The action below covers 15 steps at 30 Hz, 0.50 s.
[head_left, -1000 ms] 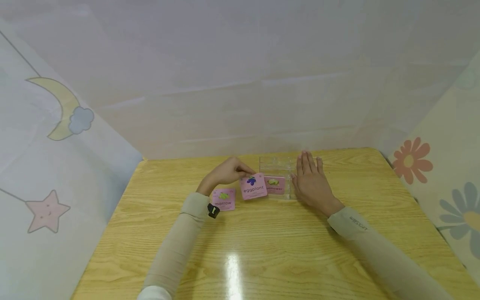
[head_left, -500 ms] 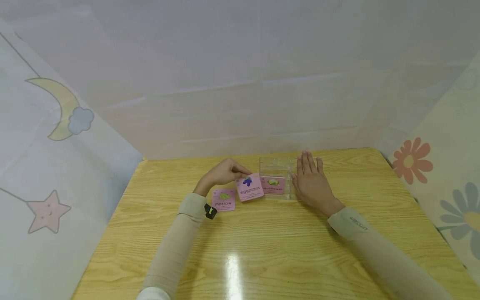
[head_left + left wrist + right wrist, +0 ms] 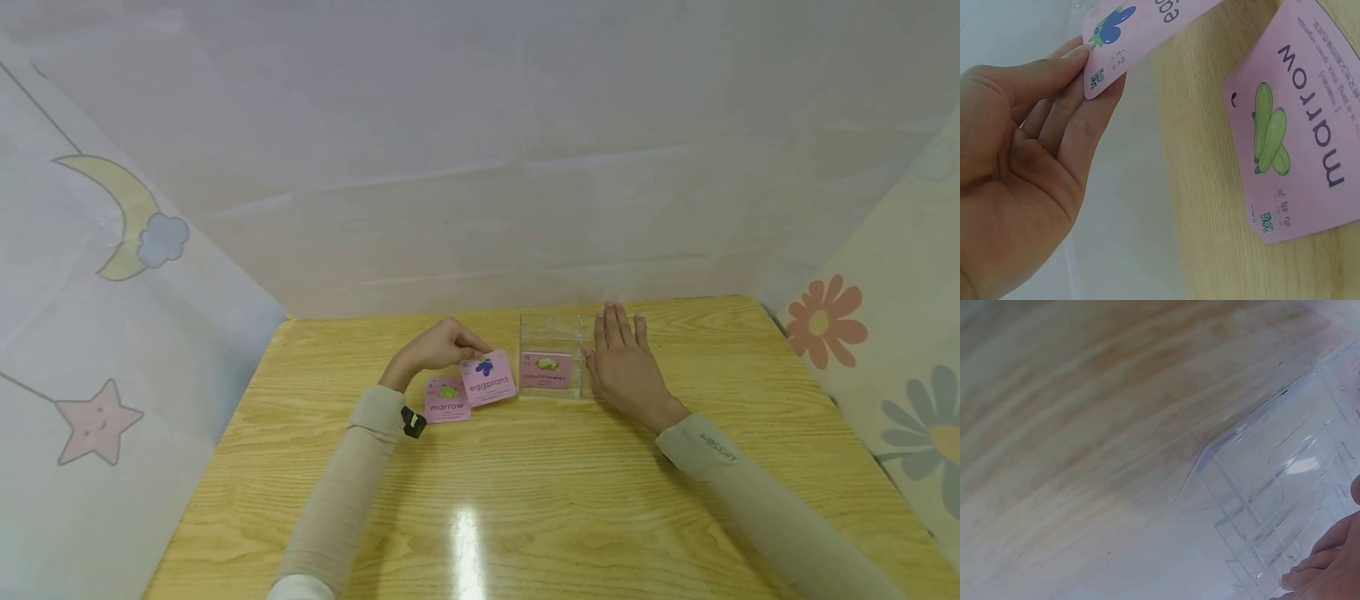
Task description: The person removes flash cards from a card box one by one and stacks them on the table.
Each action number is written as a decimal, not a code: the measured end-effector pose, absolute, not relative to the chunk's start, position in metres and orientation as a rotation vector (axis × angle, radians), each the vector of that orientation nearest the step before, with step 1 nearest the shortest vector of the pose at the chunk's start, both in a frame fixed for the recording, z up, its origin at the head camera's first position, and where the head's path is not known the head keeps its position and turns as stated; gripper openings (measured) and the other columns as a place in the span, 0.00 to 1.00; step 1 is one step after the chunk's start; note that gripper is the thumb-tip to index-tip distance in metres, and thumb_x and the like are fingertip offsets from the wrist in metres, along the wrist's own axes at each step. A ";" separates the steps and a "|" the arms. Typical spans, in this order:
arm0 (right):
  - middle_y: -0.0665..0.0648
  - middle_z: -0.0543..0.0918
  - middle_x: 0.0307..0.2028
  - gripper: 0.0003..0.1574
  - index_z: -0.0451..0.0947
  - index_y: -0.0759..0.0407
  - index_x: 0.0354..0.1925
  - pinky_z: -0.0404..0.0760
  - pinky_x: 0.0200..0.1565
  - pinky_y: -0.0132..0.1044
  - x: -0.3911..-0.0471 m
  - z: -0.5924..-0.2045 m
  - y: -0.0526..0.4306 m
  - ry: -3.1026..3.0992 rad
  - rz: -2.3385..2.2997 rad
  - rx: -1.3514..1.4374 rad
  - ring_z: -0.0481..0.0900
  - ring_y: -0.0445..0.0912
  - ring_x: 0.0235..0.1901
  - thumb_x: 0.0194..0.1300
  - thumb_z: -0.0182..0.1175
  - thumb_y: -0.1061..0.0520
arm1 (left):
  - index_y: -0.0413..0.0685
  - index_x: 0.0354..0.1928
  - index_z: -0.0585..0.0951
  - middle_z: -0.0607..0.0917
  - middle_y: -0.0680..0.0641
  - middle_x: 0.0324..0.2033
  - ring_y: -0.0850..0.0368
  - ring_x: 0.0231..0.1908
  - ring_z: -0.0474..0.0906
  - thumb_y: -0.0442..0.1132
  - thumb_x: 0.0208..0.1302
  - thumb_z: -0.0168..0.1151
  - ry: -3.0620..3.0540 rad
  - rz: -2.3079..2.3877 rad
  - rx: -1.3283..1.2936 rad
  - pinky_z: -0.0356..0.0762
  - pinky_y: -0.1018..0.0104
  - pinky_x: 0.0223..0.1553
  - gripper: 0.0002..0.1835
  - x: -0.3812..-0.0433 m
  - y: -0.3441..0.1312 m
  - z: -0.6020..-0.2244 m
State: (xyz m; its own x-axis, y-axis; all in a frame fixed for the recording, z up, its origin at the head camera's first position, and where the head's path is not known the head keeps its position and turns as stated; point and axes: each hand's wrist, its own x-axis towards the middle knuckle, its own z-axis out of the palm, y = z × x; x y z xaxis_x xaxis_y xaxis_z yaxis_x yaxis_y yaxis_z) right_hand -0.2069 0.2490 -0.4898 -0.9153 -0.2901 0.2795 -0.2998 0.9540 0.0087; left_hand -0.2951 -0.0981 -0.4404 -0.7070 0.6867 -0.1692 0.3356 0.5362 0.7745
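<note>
My left hand pinches the top edge of a pink eggplant flashcard between thumb and fingers; the left wrist view shows the thumb on the card's corner. Beneath and left of it, a pink marrow flashcard lies on the table, its right edge beside the eggplant card. A clear plastic rack stands to the right, holding a pink cauliflower flashcard in its front. Flat beside the rack's right side, my right hand has its fingers straight; in the right wrist view its fingers are near the clear rack.
The wooden table runs back to a pale wall sheet. Side sheets carry a moon and a star on the left, and flowers on the right.
The left hand has drawn the eggplant card leftward, away from the rack and toward the marrow card, uncovering the whole cauliflower card. My right hand has stayed in place.
</note>
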 end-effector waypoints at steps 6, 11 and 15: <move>0.79 0.50 0.80 0.44 0.49 0.80 0.78 0.51 0.79 0.72 -0.207 -0.489 0.248 -2.822 0.040 0.436 0.51 0.71 0.81 0.84 0.42 0.47 | 0.44 0.56 0.89 0.90 0.41 0.57 0.50 0.56 0.88 0.31 0.76 0.60 2.299 1.028 0.804 0.88 0.58 0.57 0.14 -0.296 -0.105 -0.443; 0.79 0.49 0.80 0.44 0.49 0.81 0.78 0.51 0.79 0.72 -0.207 -0.489 0.248 -2.826 0.044 0.436 0.50 0.71 0.81 0.84 0.42 0.47 | 0.42 0.55 0.89 0.89 0.41 0.58 0.48 0.58 0.87 0.30 0.74 0.61 2.276 1.032 0.764 0.87 0.59 0.57 0.13 -0.296 -0.110 -0.444; 0.80 0.50 0.80 0.43 0.51 0.81 0.77 0.52 0.79 0.72 -0.207 -0.489 0.248 -2.807 0.030 0.441 0.52 0.71 0.81 0.84 0.43 0.47 | 0.42 0.55 0.89 0.89 0.41 0.58 0.49 0.56 0.88 0.30 0.74 0.61 2.254 1.044 0.714 0.88 0.61 0.55 0.13 -0.297 -0.114 -0.447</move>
